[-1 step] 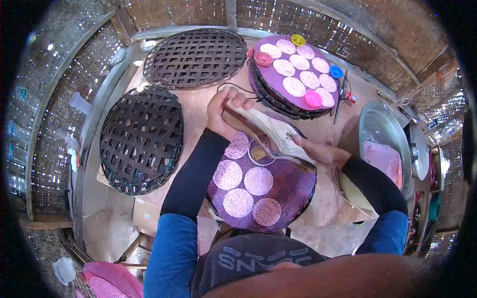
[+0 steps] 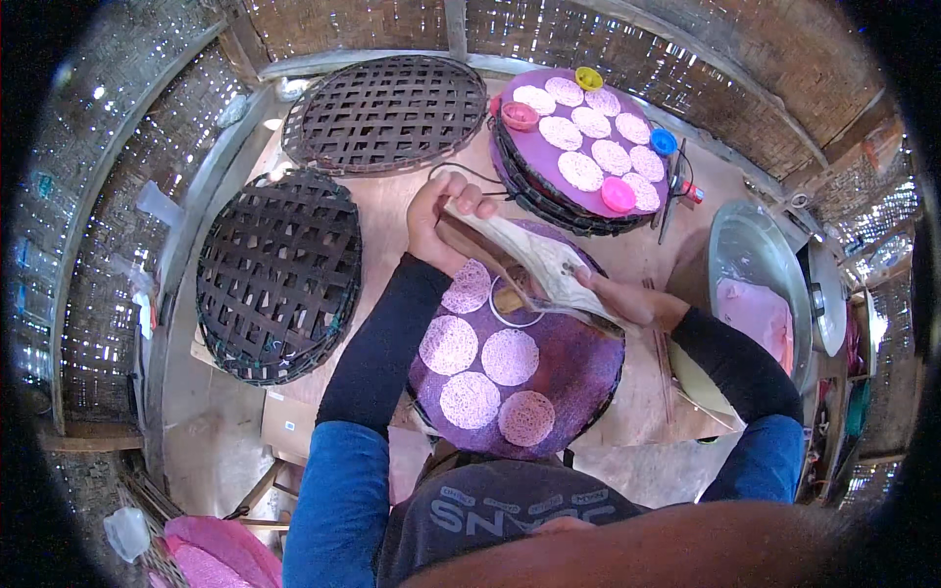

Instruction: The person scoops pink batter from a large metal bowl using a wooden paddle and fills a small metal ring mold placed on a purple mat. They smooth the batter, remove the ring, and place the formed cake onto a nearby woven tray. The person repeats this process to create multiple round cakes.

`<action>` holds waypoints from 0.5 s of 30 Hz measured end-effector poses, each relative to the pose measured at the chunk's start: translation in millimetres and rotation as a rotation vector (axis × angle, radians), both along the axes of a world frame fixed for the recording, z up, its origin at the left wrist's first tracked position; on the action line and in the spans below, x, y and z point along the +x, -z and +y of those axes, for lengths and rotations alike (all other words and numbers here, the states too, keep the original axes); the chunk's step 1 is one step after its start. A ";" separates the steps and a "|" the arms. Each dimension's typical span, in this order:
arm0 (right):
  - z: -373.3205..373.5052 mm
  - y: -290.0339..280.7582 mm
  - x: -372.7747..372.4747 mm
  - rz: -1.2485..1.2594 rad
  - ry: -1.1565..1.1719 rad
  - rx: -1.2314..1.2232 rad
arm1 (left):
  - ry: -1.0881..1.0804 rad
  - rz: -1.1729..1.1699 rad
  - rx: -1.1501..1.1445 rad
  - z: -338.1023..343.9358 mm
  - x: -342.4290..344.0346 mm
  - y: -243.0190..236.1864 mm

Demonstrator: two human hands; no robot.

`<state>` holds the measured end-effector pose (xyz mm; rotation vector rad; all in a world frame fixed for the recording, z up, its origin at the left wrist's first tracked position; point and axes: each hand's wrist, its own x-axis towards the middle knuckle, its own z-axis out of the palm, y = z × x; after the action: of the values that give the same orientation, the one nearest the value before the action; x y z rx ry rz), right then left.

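Note:
Both my hands grip a long pale wooden lever press (image 2: 534, 250), held slantwise above a round purple mat (image 2: 578, 392) on a woven tray. My left hand (image 2: 446, 216) is closed round its upper left end. At its lower right end my right hand (image 2: 627, 296) is closed, the thumb lying on top of the wood. Under the press shows a white ring (image 2: 518, 318) with a brown wooden piece inside; how they join is partly hidden. Several lacy pink-white dough discs lie on the mat, among them one near the front (image 2: 526, 418) and one at the left (image 2: 448, 345).
Dark lattice trays (image 2: 279, 274) lie at the left and far left (image 2: 387, 113). A stack of trays (image 2: 588, 147) at the back right bears more discs and small coloured cups. On the right a large basin (image 2: 730, 230) holds pink dough (image 2: 755, 318). Thin sticks (image 2: 663, 358) lie beside the mat.
The press and my right hand have shifted very slightly. The discs on the mat are the same, and my left hand keeps its grip.

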<state>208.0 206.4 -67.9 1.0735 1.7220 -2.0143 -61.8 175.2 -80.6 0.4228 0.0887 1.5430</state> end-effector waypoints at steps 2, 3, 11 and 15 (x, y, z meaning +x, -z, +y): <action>-0.3 2.1 -1.6 -0.160 -0.009 0.155 | -0.025 -0.061 -0.074 -6.9 0.6 -2.6; -1.3 1.6 -4.7 -0.239 -0.016 0.233 | -0.055 -0.055 -0.078 -6.5 -2.5 3.2; -11.5 -2.2 -8.1 -0.281 0.053 0.463 | -0.100 -0.057 -0.107 -11.4 -2.9 13.1; -10.0 -3.9 -1.2 -0.324 0.065 0.467 | -0.213 -0.112 -0.209 -14.8 8.5 17.3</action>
<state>206.8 196.4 -64.0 1.5167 2.0374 -1.3925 -53.3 160.4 -98.0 0.1646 0.2115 1.7433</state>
